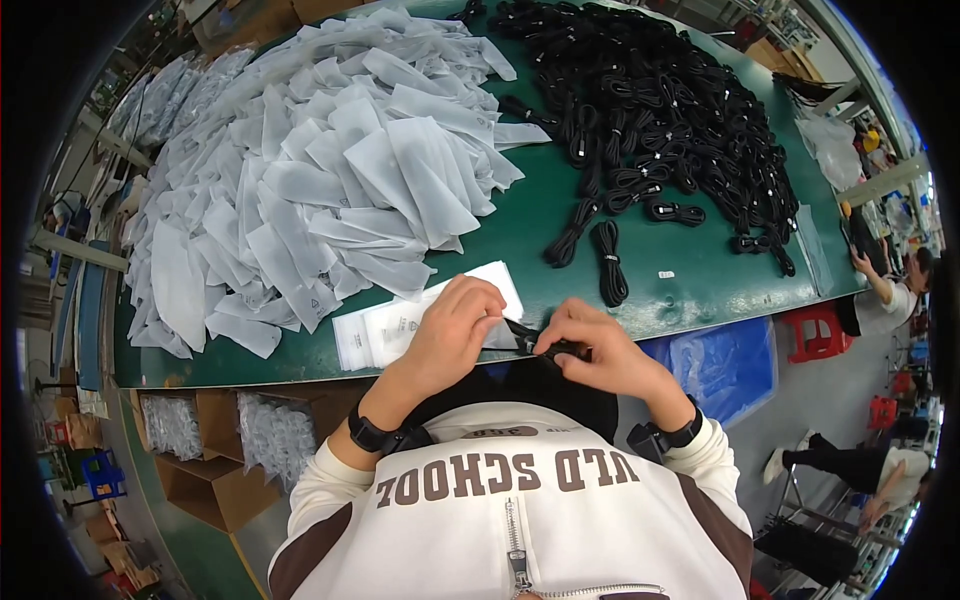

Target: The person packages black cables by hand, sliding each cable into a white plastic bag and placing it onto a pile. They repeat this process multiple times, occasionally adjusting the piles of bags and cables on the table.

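Note:
At the table's near edge my right hand (pixel 605 350) is closed round a coiled black cable (pixel 535 343). The fingers of my left hand (pixel 455 335) pinch a small translucent plastic bag (pixel 497 338), and the cable's end is at the bag's mouth. How far the cable reaches inside is hidden by my fingers. Under and beside my left hand lies a stack of flat white bags (pixel 375 335). Beyond my right hand a tied black cable bundle (pixel 609 262) lies alone, near the large heap of black cable bundles (pixel 680 120).
A big pile of frosted bags (pixel 300 170) covers the left of the green table (pixel 700 300). Below its edge are a blue bin (pixel 722 370) on the right and cardboard boxes (pixel 215 490) on the left. A red stool (pixel 815 333) and other people are further right.

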Motion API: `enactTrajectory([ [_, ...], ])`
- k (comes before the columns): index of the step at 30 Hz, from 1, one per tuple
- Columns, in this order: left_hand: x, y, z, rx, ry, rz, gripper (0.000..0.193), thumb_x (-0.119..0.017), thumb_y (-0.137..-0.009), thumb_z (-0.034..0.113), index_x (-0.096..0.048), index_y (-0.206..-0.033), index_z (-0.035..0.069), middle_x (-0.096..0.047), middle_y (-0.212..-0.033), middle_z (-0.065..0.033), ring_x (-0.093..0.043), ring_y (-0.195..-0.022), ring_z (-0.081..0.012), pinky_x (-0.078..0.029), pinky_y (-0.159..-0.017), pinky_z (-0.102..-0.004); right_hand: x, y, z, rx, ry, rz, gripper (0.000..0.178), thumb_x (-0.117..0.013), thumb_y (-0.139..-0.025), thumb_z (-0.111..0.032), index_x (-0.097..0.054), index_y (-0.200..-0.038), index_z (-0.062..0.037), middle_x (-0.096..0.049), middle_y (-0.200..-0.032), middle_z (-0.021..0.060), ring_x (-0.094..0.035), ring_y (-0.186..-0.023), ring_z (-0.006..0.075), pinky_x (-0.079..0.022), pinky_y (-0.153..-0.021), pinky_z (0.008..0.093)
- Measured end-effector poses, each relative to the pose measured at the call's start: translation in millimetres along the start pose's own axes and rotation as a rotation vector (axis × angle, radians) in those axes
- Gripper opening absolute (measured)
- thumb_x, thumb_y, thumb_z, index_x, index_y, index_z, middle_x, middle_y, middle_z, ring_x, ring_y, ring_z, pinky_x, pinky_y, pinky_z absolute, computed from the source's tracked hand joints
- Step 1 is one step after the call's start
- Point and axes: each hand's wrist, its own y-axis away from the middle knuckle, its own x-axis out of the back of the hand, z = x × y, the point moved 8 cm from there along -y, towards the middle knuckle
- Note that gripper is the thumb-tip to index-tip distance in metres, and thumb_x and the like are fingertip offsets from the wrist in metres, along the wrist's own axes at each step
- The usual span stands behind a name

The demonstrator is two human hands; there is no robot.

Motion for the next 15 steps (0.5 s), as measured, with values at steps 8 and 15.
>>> enactTrajectory([
  [8, 9, -15, 6, 0.02, 0.038, 0.039, 0.011, -0.062, -0.085, -0.003, -0.054, -0.091, 0.002, -0.061, -0.104, -0.0123, -0.057, -0.094, -0.0319, -0.046, -0.085, -0.0385, -20, -7, -74, 0.592, 0.884, 0.061, 0.03, -0.065, -0.067, 0.014, -0.067, -0.093, -0.0014, -0.061, -0.117, 0.0143, -0.061, -0.094, 0.0302, -0.052, -0.075, 0.0346],
  [15, 23, -28, -16, 0.179, 0.403, 0.074, 0.006, -0.06, -0.093, 0.003, -0.054, -0.092, 0.003, -0.06, -0.111, -0.0095, -0.056, -0.099, -0.0212, -0.045, -0.092, -0.034, -14, -7, -95, 0.836, 0.674, 0.216, 0.026, -0.063, -0.069, 0.018, -0.06, -0.083, -0.0028, -0.07, -0.119, 0.0188, -0.063, -0.089, 0.0303, -0.052, -0.075, 0.0361],
])
